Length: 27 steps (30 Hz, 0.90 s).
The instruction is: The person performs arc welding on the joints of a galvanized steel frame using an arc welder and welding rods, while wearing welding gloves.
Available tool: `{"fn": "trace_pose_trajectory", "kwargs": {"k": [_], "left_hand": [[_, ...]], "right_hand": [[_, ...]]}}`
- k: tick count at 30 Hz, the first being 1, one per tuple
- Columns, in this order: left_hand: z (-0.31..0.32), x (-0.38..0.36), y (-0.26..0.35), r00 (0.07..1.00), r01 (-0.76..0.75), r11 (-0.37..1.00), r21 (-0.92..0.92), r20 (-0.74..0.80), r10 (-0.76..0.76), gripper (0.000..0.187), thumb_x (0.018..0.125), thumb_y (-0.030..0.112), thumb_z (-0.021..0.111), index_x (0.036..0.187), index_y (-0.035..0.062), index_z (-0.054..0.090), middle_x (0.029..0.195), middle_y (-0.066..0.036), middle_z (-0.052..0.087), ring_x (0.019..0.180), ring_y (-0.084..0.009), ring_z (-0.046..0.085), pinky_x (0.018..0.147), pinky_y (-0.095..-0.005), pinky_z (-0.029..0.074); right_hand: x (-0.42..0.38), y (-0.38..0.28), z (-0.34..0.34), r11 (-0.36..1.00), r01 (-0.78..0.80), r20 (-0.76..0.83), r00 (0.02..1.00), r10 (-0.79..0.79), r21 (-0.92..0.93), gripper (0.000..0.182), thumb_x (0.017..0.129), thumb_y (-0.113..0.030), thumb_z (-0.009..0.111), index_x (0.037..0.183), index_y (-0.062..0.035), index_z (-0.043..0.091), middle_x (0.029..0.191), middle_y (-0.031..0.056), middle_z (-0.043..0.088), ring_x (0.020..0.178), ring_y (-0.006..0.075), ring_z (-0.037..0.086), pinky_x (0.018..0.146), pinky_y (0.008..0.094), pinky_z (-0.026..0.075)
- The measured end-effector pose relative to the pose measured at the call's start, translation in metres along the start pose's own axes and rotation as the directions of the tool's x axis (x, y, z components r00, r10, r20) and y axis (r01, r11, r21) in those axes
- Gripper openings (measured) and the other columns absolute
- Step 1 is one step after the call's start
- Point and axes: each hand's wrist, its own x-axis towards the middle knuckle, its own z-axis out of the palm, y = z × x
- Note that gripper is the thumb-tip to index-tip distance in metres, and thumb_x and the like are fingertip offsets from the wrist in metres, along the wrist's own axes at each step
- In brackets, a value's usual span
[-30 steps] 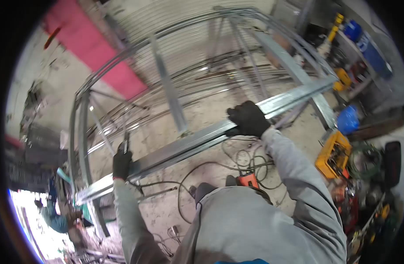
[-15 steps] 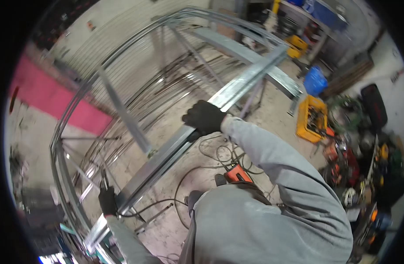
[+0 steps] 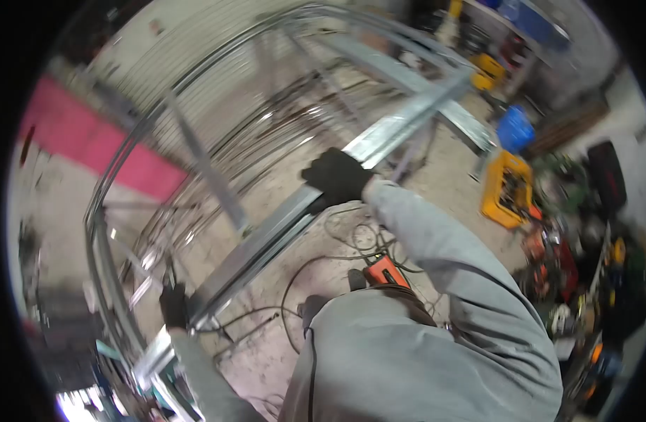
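A long galvanized metal beam (image 3: pixel 256 239) with a channel along its side runs diagonally across the metal frame in front of me. My right hand (image 3: pixel 337 177), in a black glove, is closed around the beam near its middle. Toward the beam's lower left end, my gloved left hand (image 3: pixel 173 307) is closed on a slim dark tool (image 3: pixel 170 273) pointing upward. It looks like a welding electrode holder, and a black cable (image 3: pixel 256 311) leads away from beside that hand. Fingers and glove hide most of its handle.
A curved metal frame (image 3: pixel 106 179) surrounds the beam, with a diagonal strut (image 3: pixel 207 165) beside it. An orange box (image 3: pixel 386 271) and looped cables lie on the floor by my feet. At right are a yellow crate (image 3: pixel 507 190), a blue bag (image 3: pixel 514 128) and piled tools.
The whole view has shifted slightly, so the scene sits a little farther right. Both hands keep about the same places along the beam.
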Motion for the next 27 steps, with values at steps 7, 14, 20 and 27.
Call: {"fn": "trace_pose_trajectory", "kwargs": {"k": [7, 14, 20, 27], "left_hand": [[-0.024, -0.003, 0.037, 0.876, 0.446, 0.787, -0.425, 0.025, -0.482, 0.044, 0.086, 0.035, 0.064, 0.117, 0.0050, 0.067, 0.077, -0.020, 0.067, 0.071, -0.0328, 0.067, 0.067, -0.0482, 0.052], [-0.050, 0.000, 0.071, 0.870, 0.464, 0.751, -0.469, 0.083, -0.486, 0.038, 0.088, 0.039, 0.068, 0.092, 0.0015, 0.071, 0.077, -0.018, 0.069, 0.073, -0.0301, 0.070, 0.071, -0.0429, 0.054], [-0.015, 0.000, 0.038, 0.881, 0.446, 0.780, -0.439, 0.059, -0.470, 0.036, 0.087, 0.041, 0.071, 0.098, 0.0076, 0.074, 0.080, -0.013, 0.073, 0.074, -0.0298, 0.070, 0.071, -0.0408, 0.054], [-0.033, 0.002, 0.050, 0.776, 0.598, 0.611, -0.519, 0.187, -0.602, 0.027, 0.086, 0.033, 0.072, 0.097, 0.0084, 0.074, 0.082, -0.013, 0.073, 0.075, -0.0311, 0.072, 0.071, -0.0423, 0.055]], "right_hand": [[0.022, -0.026, -0.005, 0.995, -0.006, 0.085, 0.996, 0.015, -0.103, 0.071, 0.069, -0.071, 0.078, 0.097, -0.0073, 0.063, 0.081, 0.0125, 0.061, 0.078, 0.0331, 0.061, 0.073, 0.0476, 0.045], [0.027, -0.035, -0.020, 0.989, 0.068, 0.204, 0.978, -0.039, -0.135, 0.068, 0.075, -0.070, 0.075, 0.088, -0.0056, 0.058, 0.078, 0.0148, 0.061, 0.073, 0.0349, 0.062, 0.066, 0.0474, 0.046], [0.029, -0.046, -0.020, 0.996, 0.066, 0.076, 0.995, -0.061, -0.062, 0.072, 0.078, -0.072, 0.073, 0.093, -0.0015, 0.064, 0.078, 0.0177, 0.063, 0.073, 0.0377, 0.064, 0.066, 0.0482, 0.048], [0.032, -0.041, -0.020, 0.995, 0.065, 0.137, 0.989, -0.055, -0.070, 0.073, 0.077, -0.073, 0.073, 0.087, -0.0012, 0.062, 0.073, 0.0188, 0.061, 0.070, 0.0399, 0.062, 0.064, 0.0497, 0.047]]}}
